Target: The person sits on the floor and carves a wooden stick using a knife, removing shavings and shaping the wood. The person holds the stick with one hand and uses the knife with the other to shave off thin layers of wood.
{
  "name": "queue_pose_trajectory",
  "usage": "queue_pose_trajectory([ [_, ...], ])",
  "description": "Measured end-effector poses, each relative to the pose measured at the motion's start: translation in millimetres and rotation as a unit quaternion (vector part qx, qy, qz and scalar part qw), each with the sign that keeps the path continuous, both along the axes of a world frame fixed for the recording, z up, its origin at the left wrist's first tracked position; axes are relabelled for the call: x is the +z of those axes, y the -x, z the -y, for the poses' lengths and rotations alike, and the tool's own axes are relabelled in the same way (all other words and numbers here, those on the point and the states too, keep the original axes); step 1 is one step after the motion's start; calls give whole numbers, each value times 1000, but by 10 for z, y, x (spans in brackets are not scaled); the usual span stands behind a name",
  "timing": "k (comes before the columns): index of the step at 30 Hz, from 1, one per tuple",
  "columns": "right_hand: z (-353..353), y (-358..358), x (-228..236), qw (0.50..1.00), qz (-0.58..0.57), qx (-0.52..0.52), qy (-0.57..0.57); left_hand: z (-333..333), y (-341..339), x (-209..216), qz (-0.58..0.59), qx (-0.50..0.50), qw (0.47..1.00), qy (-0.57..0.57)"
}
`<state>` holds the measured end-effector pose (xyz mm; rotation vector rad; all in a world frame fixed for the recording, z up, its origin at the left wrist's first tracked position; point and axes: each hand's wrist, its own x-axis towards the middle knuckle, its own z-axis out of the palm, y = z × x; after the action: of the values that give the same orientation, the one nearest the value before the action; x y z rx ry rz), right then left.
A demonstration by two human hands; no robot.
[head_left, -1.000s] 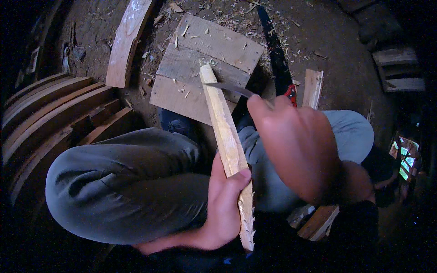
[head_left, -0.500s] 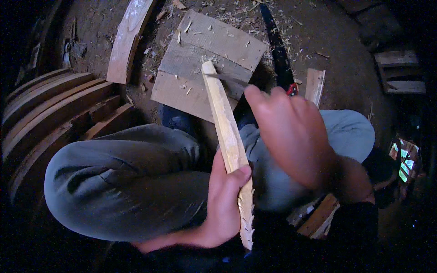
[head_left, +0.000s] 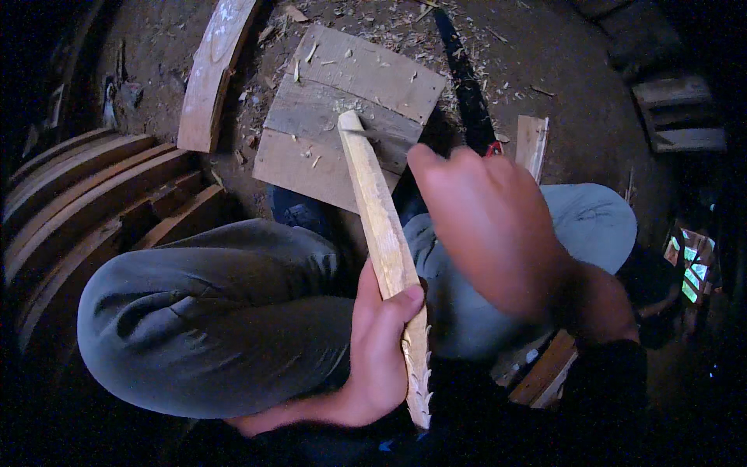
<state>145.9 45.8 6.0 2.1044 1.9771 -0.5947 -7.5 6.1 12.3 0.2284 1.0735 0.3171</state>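
over shaving-strewn floor [head_left: 568,89], best to brace pale stick [head_left: 379,210] in gripping left fingers [head_left: 366,286], angling knife [head_left: 362,135] shallowly in clenched right fingers [head_left: 464,162].

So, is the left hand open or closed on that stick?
Closed. The left hand wraps the stick: thumb across its top, other fingers mostly hidden.

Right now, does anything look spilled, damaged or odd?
Wood shavings litter the plank platform and the dirt floor, like a spill. The wooden stick looks ragged: small curls stick up along its lower right edge.
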Motion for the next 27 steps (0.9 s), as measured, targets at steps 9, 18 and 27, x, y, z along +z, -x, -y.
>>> queue_pose_trajectory([
  [9, -93, -205, 6, 1000, -5, -3, -4, 2, -3, -23, 12, 26, 1000, 7],
  [18, -72, -195, 101, 999, 16, -3, -31, -21, -95, 16, -33, 10, 999, -11],
  [27, -48, -46, 86, 997, 62, 10, 37, -31, -107, 31, -59, -20, 998, -11],
])
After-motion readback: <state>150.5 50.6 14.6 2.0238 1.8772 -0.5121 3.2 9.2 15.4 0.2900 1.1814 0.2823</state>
